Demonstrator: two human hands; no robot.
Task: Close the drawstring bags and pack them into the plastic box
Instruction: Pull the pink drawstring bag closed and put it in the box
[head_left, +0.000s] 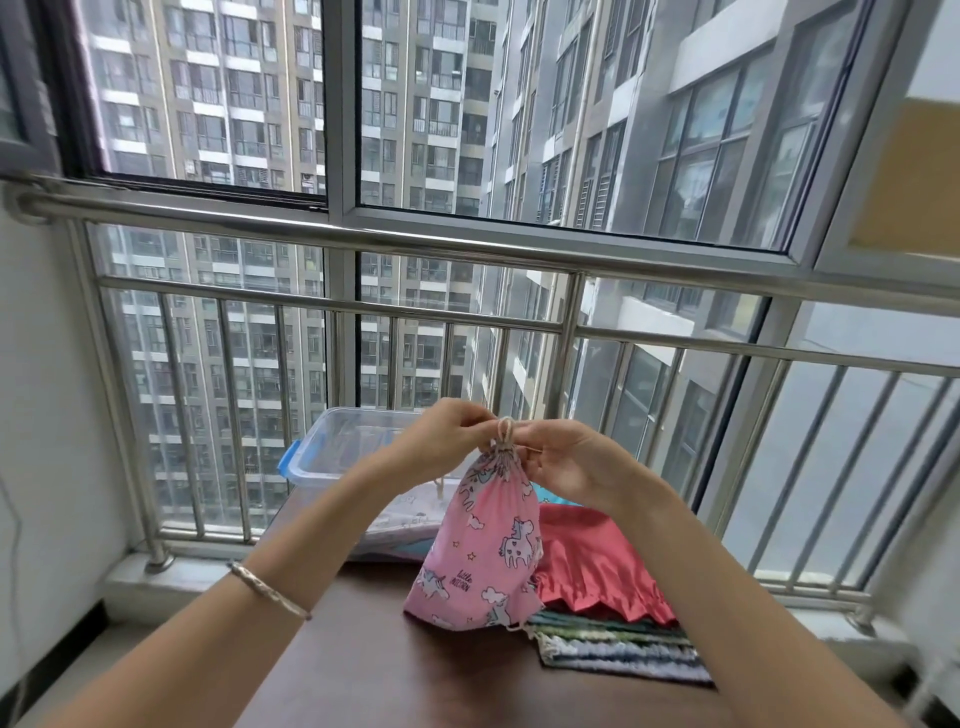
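Pink bag (483, 540) stands on the table (363, 665), just in front of the plastic box (332, 457). L hand (447, 436) & R hand (571, 467) both pinch the string (505, 432) at its top — mouth bunched shut. If fingers slip, it might open again — or the bag tips.

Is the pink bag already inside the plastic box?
No, the left hand and right hand hold the pink bag outside the plastic box.

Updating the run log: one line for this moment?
step: closing pink bag; left hand: pinches cord; right hand: pinches cord; bag: cinched, upright; plastic box: behind
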